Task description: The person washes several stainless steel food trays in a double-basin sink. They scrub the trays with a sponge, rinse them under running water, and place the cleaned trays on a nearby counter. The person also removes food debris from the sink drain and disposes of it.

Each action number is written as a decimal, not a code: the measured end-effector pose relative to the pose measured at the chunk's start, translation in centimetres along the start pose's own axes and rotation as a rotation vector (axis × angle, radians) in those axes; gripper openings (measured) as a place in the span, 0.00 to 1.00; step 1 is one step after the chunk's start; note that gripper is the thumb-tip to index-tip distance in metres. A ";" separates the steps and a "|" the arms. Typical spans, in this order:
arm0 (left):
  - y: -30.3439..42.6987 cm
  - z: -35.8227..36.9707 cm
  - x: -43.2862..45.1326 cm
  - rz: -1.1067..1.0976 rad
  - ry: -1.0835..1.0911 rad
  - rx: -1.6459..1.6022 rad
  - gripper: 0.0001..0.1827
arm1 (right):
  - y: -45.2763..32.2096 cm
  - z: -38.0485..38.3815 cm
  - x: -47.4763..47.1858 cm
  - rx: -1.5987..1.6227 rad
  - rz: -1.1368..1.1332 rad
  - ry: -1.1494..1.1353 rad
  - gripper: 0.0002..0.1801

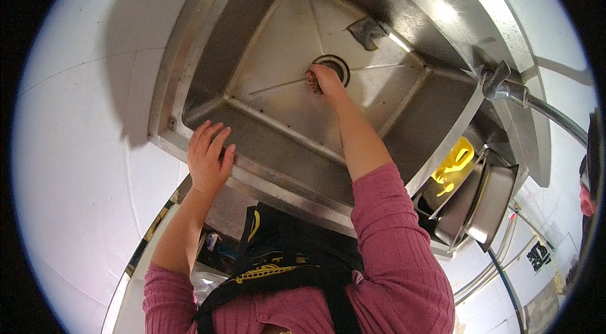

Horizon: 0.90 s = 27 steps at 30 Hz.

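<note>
A deep stainless steel sink basin (279,45) lies before me, its floor creased with lines that run to a round drain (344,66). My right hand (326,82) reaches down to the drain's near left edge. Its fingers are closed around a small, rough brown clump (312,82), mostly covered by the hand; I cannot make out what it is. On the sink's front rim, near the left corner, my left hand (209,154) rests with fingers apart, holding nothing. A crumpled dark grey cloth or pad (368,32) lies on the basin floor by the back wall.
Right of the basin, a metal faucet fitting (497,85) with a pipe stands on the sink edge. Below it are a yellow plastic bottle (458,156) and metal pans (492,201) tilted on their sides. White wall panels (80,97) border the left side.
</note>
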<state>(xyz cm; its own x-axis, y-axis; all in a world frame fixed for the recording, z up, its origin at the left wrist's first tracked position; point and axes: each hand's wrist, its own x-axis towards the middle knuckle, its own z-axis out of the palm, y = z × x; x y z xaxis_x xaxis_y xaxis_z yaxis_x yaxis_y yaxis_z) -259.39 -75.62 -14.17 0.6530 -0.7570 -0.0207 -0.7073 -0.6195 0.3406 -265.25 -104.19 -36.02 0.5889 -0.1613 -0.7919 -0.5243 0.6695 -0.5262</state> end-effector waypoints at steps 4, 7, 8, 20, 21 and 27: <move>0.0 0.0 0.0 0.020 0.015 0.033 0.16 | -1.1 0.1 -4.3 0.028 0.204 -0.213 0.14; 0.1 0.1 0.0 0.018 0.035 0.012 0.15 | -0.3 1.3 -7.7 0.047 0.283 -0.348 0.13; 0.2 0.0 0.0 0.015 0.038 0.006 0.15 | 0.1 1.8 -8.6 0.048 0.307 -0.374 0.13; 0.4 0.5 -1.0 0.035 0.073 0.030 0.15 | -1.3 1.0 -20.3 0.201 0.145 -0.375 0.15; 0.3 0.6 -1.1 0.056 0.084 0.043 0.15 | -1.6 0.6 -21.8 0.213 0.117 -0.354 0.15; -0.6 1.2 -1.5 0.098 0.079 0.098 0.17 | -2.1 -3.5 -30.4 0.394 -0.132 -0.194 0.13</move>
<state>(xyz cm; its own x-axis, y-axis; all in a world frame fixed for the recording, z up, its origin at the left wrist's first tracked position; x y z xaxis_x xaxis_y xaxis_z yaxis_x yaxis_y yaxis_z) -260.30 -74.38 -15.51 0.5961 -0.7985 0.0837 -0.7892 -0.5635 0.2443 -284.18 -103.24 -11.91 0.7590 -0.1504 -0.6335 -0.1851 0.8830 -0.4314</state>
